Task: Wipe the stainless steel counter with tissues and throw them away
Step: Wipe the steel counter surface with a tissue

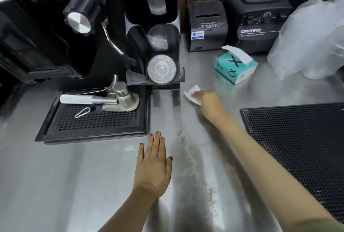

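Observation:
The stainless steel counter (78,179) fills the view, with a streak of pale powdery grime running down its middle. My right hand (208,102) reaches far forward and presses a white tissue (192,93) flat on the counter, fingers over it. My left hand (154,162) rests flat on the steel nearer to me, fingers straight, holding nothing. A teal tissue box (235,68) with a sheet sticking out stands behind the right hand.
A black drip tray (93,129) with a portafilter and tamper lies at the left, before the espresso machine. A lid and cup dispenser (158,64), receipt printer (207,25), blender (258,25) and bagged cups (312,41) line the back. A black rubber mat (301,146) lies at right.

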Motion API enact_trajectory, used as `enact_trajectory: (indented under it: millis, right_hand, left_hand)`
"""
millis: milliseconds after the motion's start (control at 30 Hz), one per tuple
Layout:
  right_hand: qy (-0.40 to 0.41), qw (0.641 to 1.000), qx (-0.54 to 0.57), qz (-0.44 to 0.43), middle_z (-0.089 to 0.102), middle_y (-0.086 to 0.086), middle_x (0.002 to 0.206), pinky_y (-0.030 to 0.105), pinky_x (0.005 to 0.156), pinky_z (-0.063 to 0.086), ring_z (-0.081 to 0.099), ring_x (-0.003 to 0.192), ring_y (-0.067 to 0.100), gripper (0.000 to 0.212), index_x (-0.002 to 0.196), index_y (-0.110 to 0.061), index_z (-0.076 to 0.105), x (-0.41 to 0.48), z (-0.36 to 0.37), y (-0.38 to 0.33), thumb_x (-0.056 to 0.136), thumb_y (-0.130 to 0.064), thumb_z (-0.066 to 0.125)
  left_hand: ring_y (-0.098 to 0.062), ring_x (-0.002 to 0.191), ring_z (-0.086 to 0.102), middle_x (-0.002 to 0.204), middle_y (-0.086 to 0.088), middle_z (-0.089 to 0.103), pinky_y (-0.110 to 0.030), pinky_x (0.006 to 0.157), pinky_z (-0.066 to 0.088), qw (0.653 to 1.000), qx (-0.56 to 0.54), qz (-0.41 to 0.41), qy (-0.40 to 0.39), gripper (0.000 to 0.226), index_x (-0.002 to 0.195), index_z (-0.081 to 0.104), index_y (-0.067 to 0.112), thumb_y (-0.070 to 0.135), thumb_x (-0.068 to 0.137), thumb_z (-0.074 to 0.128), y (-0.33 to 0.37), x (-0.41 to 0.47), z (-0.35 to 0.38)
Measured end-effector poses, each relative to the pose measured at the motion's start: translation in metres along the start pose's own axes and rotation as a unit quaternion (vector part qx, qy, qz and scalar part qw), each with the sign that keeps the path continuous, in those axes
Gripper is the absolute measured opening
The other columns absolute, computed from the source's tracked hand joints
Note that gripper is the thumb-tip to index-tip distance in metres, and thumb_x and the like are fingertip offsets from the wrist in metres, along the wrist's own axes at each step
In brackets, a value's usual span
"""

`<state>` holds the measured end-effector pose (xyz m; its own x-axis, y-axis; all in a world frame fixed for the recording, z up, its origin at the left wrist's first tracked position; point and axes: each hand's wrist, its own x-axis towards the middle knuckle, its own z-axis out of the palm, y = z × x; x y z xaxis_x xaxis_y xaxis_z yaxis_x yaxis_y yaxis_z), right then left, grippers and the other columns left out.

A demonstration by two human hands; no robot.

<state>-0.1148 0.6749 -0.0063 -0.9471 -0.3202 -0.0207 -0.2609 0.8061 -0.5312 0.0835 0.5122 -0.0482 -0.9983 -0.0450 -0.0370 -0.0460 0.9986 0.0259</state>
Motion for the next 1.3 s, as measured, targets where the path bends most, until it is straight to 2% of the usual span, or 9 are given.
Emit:
enact_trajectory:
  millis: [300, 367, 467, 700, 867, 1033, 1100, 1200, 1300]
  right_hand:
    - [-0.024, 0.992, -0.024, -0.124, 0.037, 0.012, 0.147, 0.024, 0.114, 0.017, 0.031, 0.137, 0.024, 0.049, 0.135, -0.008, 0.045, 0.007, 0.040, -0.029, 0.088, 0.006, 0.040]
    - [-0.056, 0.983, 0.014, -0.175, 0.044, 0.017, 0.141, 0.010, 0.108, 0.007, 0.037, 0.134, 0.026, 0.044, 0.128, -0.004, 0.053, -0.022, 0.043, -0.024, 0.086, 0.008, 0.044]
    - [-0.145, 0.966, 0.053, -0.208, 0.060, 0.023, 0.120, 0.009, 0.104, 0.017, 0.045, 0.123, 0.030, 0.039, 0.110, 0.005, 0.065, -0.058, 0.041, -0.010, 0.078, -0.003, 0.044]
    - [-0.040, 0.995, -0.011, -0.093, 0.054, 0.015, 0.130, 0.040, 0.103, 0.037, 0.046, 0.122, 0.030, 0.044, 0.123, -0.009, 0.059, 0.003, 0.018, -0.031, 0.085, 0.006, 0.043]
    - [-0.086, 0.988, -0.036, -0.122, 0.034, 0.009, 0.149, 0.034, 0.115, 0.019, 0.025, 0.140, 0.025, 0.046, 0.136, -0.009, 0.045, 0.023, 0.053, -0.054, 0.092, 0.003, 0.037]
    - [-0.131, 0.969, 0.035, -0.206, 0.042, 0.017, 0.142, 0.026, 0.114, 0.016, 0.031, 0.138, 0.028, 0.042, 0.130, 0.001, 0.048, -0.006, 0.056, -0.057, 0.091, 0.010, 0.038]
    - [-0.134, 0.970, 0.063, -0.193, 0.049, 0.022, 0.135, 0.029, 0.113, 0.024, 0.038, 0.133, 0.034, 0.041, 0.123, 0.006, 0.054, -0.028, 0.050, -0.040, 0.084, 0.016, 0.043]
    - [-0.126, 0.980, 0.082, -0.129, 0.045, 0.018, 0.139, 0.007, 0.108, 0.016, 0.036, 0.135, 0.027, 0.043, 0.124, 0.002, 0.055, -0.069, 0.034, -0.017, 0.082, 0.012, 0.049]
    - [-0.090, 0.989, 0.070, -0.093, 0.046, 0.012, 0.141, 0.022, 0.109, 0.023, 0.038, 0.133, 0.025, 0.048, 0.125, -0.007, 0.057, -0.081, 0.009, -0.007, 0.081, 0.011, 0.049]
  left_hand:
    - [-0.020, 0.142, -0.005, 0.155, -0.002, 0.003, -0.038, 0.111, -0.004, 0.999, -0.029, 0.010, 0.014, 0.066, 0.146, 0.012, 0.012, 0.042, 0.088, 0.003, 0.001, -0.001, -0.001]
    - [-0.021, 0.142, 0.001, 0.155, -0.003, 0.010, -0.039, 0.111, 0.000, 1.000, -0.024, 0.003, 0.003, 0.065, 0.146, 0.019, 0.011, 0.041, 0.089, 0.007, 0.000, 0.000, 0.001]
    - [-0.024, 0.137, 0.029, 0.148, -0.008, 0.035, -0.042, 0.105, 0.016, 1.000, -0.006, -0.002, -0.008, 0.058, 0.137, 0.041, 0.006, 0.036, 0.091, 0.024, 0.000, 0.000, 0.001]
    - [-0.024, 0.136, 0.032, 0.146, -0.008, 0.037, -0.041, 0.105, 0.017, 1.000, 0.000, -0.003, 0.000, 0.056, 0.136, 0.042, 0.006, 0.035, 0.091, 0.026, -0.001, -0.001, 0.001]
    - [-0.025, 0.135, 0.033, 0.146, -0.008, 0.037, -0.041, 0.104, 0.018, 1.000, -0.001, -0.001, 0.004, 0.056, 0.136, 0.042, 0.005, 0.034, 0.091, 0.026, -0.001, -0.001, 0.001]
    - [-0.024, 0.136, 0.032, 0.146, -0.009, 0.037, -0.041, 0.105, 0.017, 1.000, 0.001, -0.001, 0.002, 0.056, 0.136, 0.042, 0.004, 0.034, 0.090, 0.026, -0.001, 0.000, 0.001]
    - [-0.024, 0.135, 0.033, 0.145, -0.009, 0.038, -0.041, 0.105, 0.017, 1.000, -0.001, 0.002, 0.003, 0.056, 0.135, 0.043, 0.004, 0.034, 0.090, 0.026, -0.002, 0.000, 0.001]
    - [-0.024, 0.136, 0.030, 0.146, -0.009, 0.036, -0.041, 0.107, 0.014, 1.000, -0.010, 0.009, 0.003, 0.057, 0.136, 0.041, 0.003, 0.034, 0.091, 0.025, -0.002, 0.000, 0.003]
    - [-0.020, 0.141, 0.013, 0.153, -0.007, 0.021, -0.038, 0.111, 0.004, 0.999, -0.031, 0.006, -0.004, 0.063, 0.142, 0.027, 0.006, 0.039, 0.090, 0.013, -0.001, 0.000, -0.001]
